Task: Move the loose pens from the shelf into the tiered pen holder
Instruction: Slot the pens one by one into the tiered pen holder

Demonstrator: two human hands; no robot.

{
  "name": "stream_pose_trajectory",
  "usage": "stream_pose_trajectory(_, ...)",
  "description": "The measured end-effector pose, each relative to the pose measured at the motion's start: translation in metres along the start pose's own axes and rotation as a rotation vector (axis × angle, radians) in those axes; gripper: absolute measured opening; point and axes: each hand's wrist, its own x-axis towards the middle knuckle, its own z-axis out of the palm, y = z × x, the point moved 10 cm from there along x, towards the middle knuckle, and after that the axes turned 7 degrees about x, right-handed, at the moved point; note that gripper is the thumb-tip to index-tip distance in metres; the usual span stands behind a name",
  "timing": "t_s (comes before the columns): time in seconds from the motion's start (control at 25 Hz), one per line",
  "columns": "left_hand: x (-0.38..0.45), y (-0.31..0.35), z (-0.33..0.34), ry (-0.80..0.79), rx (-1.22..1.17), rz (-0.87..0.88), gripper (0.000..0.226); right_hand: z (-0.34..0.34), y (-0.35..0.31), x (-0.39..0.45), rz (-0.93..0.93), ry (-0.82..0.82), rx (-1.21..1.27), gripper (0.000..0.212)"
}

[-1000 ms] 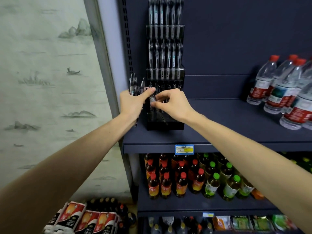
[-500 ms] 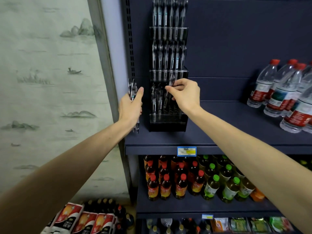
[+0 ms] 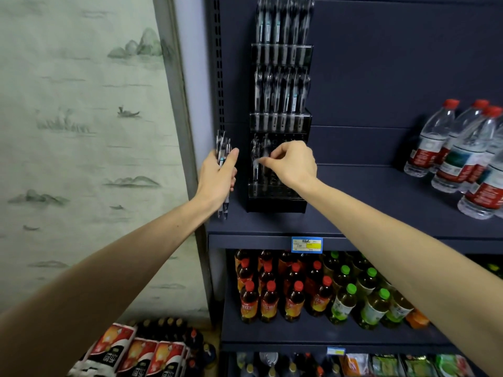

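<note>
A black tiered pen holder stands on the dark blue shelf, against the back panel. Its two upper tiers are full of pens; the lowest tier has a few at its left side. My left hand grips a bundle of pens upright, just left of the holder. My right hand is in front of the lowest tier and pinches the top of a single pen that stands in that tier's left part. The pen top is blurred.
Water bottles stand at the right end of the same shelf. Below, red-capped and green-capped drink bottles fill the lower shelf. Packed drinks lie on the floor at the left. A painted wall panel borders the shelf unit.
My right hand came down from the right part of the lowest tier to its left part, with a pen between its fingers. My left hand kept its bundle and barely moved.
</note>
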Motion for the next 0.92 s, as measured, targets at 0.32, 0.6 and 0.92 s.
stream_pose_trajectory(0.32,0.007,0.005,0.001,-0.032,0.034,0.046,0.034,0.013,-0.001,0.001,-0.009,-0.21,-0.198,0.026)
stream_pose_trajectory(0.6,0.004,0.017,0.014,-0.071,0.009,0.058,0.033,-0.034,-0.026,0.011,-0.093,0.046,0.035,0.033)
stream_pose_trajectory(0.92,0.009,0.007,0.013,-0.084,0.066,0.045,0.027,-0.017,-0.036,0.02,-0.148,-0.048,-0.024,0.016)
